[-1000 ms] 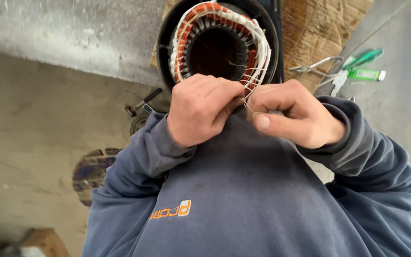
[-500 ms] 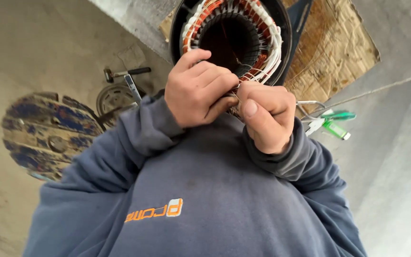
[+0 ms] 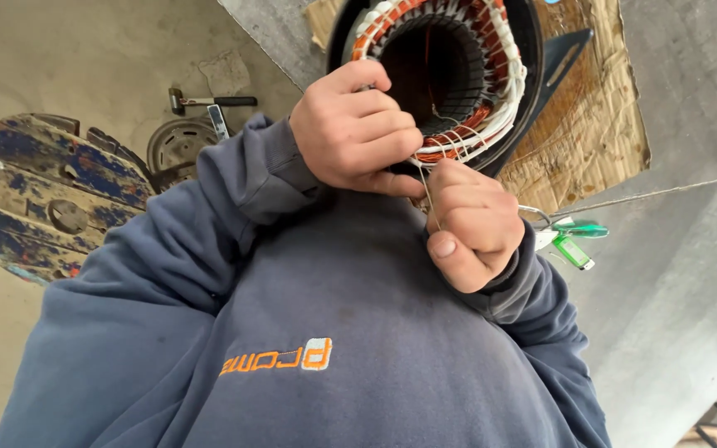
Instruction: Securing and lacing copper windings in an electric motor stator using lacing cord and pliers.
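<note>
A motor stator (image 3: 491, 75) in a black housing, with copper windings bound by white cord, lies in front of me on cardboard. My left hand (image 3: 354, 133) is closed on the stator's near rim, over the winding. Just below it, my right hand (image 3: 470, 228) is a fist pinching a thin white cord (image 3: 425, 187) that runs taut from the winding into the fingers. Both hands are close to my chest, above my dark blue sweatshirt (image 3: 334, 332).
A worn wooden cable spool (image 3: 43, 195) with blue paint lies at the left. Beside it are a hammer (image 3: 209, 102) and a round metal part (image 3: 178, 145). Cardboard (image 3: 591, 141) lies under the stator, and green-handled tools (image 3: 574, 241) rest at the right on the concrete floor.
My right hand has drawn down and away from the stator, pulling the cord out longer. My left hand stays on the rim. The view has shifted.
</note>
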